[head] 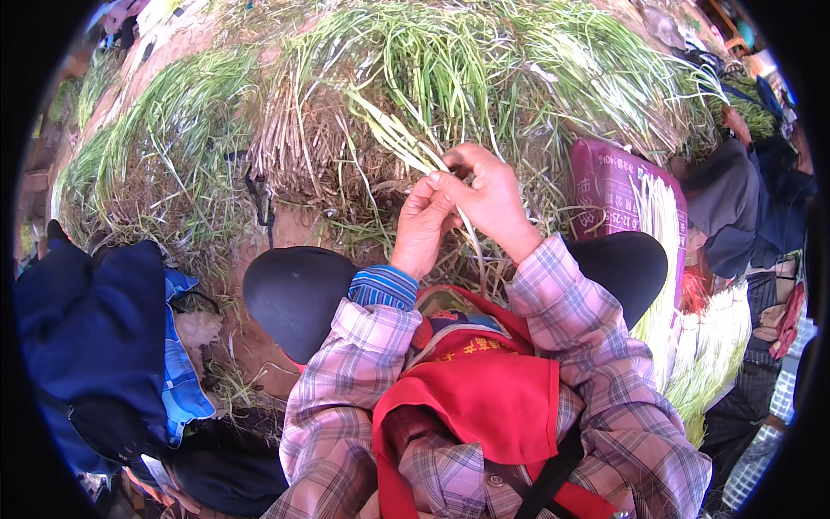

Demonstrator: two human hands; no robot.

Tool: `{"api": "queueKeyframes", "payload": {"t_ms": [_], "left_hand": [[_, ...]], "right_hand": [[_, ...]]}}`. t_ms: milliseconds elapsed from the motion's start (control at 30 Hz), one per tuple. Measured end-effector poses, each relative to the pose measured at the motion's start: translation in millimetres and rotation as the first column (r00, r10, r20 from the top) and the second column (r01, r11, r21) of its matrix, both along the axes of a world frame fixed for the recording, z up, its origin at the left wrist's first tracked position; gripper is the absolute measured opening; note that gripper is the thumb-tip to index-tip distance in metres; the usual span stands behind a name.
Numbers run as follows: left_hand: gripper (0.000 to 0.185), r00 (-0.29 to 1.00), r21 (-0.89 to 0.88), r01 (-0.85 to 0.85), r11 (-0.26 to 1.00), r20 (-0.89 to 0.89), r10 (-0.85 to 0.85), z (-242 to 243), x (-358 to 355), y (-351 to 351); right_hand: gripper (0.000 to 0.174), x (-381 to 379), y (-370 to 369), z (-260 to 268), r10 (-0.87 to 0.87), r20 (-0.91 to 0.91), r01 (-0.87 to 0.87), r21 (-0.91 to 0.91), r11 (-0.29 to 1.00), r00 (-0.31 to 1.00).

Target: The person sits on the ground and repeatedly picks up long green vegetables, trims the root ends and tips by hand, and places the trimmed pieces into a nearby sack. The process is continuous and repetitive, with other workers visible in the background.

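Between my two hands, in front of my chest, is a small bunch of long thin green-and-white stalks (399, 139), its upper ends pointing up and left and its lower ends hanging towards my lap. My right hand (483, 191) pinches it between thumb and fingers. Close against it, my left hand (426, 227) has its thumb and fingertips on the same stalks. Beyond my hands lies a large heap of leafy green stalks (441, 71) with brown, dry-looking bases. A red apron (473, 396) covers my front.
Trimmed pale stalks (658, 214) lie on a purple printed sack (600, 188) at my right, with more pale bundles (713, 337) beside it. A person in dark blue clothes (97, 324) is at the left. Another in dark trousers (729, 188) is at the right.
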State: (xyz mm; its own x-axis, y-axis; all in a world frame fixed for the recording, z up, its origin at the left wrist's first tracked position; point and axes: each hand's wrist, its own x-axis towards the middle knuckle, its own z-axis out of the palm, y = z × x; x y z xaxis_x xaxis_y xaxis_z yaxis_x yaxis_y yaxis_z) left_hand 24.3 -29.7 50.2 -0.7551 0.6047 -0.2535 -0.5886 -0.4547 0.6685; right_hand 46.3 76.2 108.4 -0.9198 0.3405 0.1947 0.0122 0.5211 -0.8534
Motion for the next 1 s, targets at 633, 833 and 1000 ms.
{"api": "queueKeyframes", "payload": {"t_ms": [633,833,1000], "left_hand": [[0.012,0.922,0.209,-0.377,0.902,-0.002,0.386,46.3,-98.9,-63.9],[0.029,0.836,0.461,-0.497,0.736,0.025,0.548,77.4,-162.2,-120.9],[0.025,0.882,0.507,-0.445,0.738,0.105,0.46,71.2,-141.8,-111.5]], "right_hand": [[0.027,132.3,18.5,-14.0,0.455,0.691,-0.655,0.036,0.755,0.562],[0.033,140.2,20.8,-26.0,0.367,0.848,-0.697,0.004,0.717,0.383],[0.04,107.8,18.8,-5.5,0.37,0.488,-0.515,0.202,0.833,0.79]]}}
